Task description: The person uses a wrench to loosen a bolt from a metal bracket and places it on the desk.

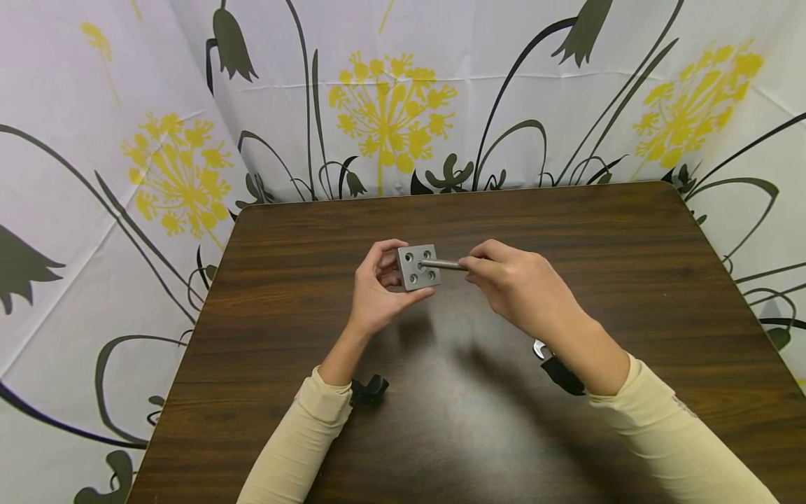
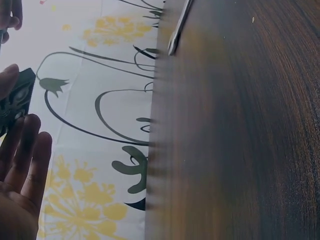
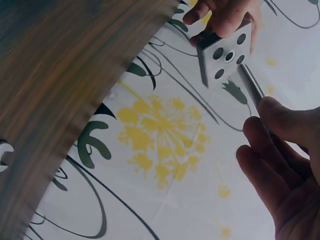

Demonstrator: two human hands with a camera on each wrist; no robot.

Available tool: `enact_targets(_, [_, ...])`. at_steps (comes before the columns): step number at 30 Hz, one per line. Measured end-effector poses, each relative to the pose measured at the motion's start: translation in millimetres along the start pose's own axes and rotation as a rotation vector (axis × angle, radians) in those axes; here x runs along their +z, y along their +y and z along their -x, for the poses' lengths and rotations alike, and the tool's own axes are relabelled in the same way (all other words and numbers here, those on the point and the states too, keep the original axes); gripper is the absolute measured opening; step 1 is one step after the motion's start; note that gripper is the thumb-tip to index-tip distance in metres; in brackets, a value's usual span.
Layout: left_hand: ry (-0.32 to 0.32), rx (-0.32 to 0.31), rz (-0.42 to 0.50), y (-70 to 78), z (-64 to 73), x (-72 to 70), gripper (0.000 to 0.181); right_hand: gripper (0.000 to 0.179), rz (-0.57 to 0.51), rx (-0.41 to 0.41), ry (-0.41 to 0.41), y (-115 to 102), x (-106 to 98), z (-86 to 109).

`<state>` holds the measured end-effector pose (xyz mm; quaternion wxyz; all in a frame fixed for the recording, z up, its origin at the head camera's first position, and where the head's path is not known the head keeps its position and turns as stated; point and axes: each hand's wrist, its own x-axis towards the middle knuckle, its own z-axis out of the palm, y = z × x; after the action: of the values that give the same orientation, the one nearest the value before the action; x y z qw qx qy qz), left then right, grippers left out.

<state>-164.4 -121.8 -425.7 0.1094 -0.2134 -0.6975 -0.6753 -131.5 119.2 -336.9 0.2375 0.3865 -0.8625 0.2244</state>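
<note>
My left hand [image 1: 384, 290] grips a square grey metal plate [image 1: 411, 274] by its edges, thumb below and fingers behind. Four holes lie toward the plate's corners, with one more in the centre. A threaded metal rod [image 1: 446, 264] is pinched between the thumb and fingers of my right hand [image 1: 519, 283]. In the head view the rod's tip overlaps the centre hole. From the right wrist, the rod [image 3: 251, 85] ends just short of the plate [image 3: 227, 55], so a gap shows. The left wrist view catches only part of the plate [image 2: 17, 100].
An open-end wrench [image 1: 539, 348] lies on the brown wooden table [image 1: 302, 280], partly hidden by my right forearm. Black wrist gear [image 1: 370, 390] shows under each arm. Behind the table hangs a white curtain [image 1: 283, 105] printed with flowers.
</note>
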Motion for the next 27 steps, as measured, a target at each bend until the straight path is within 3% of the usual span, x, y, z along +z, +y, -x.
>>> enact_targets(5, [0.011,0.006,-0.001,15.9,0.1,1.6,0.076,0.021,-0.103,0.029,0.129,5.4,0.4,3.5])
enact_targets(9, [0.003,0.002,-0.002,33.5,0.6,4.0,0.073,0.02,-0.156,0.109,0.203,9.1,1.0,8.2])
enact_targets(13, [-0.005,-0.017,0.003,37.2,1.2,5.3,0.074,0.018,-0.189,0.202,0.247,12.2,2.3,14.0])
enact_targets(21, [-0.004,-0.038,0.003,10.0,3.9,4.4,0.076,0.015,-0.2,0.33,0.26,16.9,13.4,29.1])
enact_targets(27, [-0.005,-0.047,0.034,-0.8,7.9,4.6,0.075,0.014,-0.195,0.399,0.247,20.2,27.3,41.5])
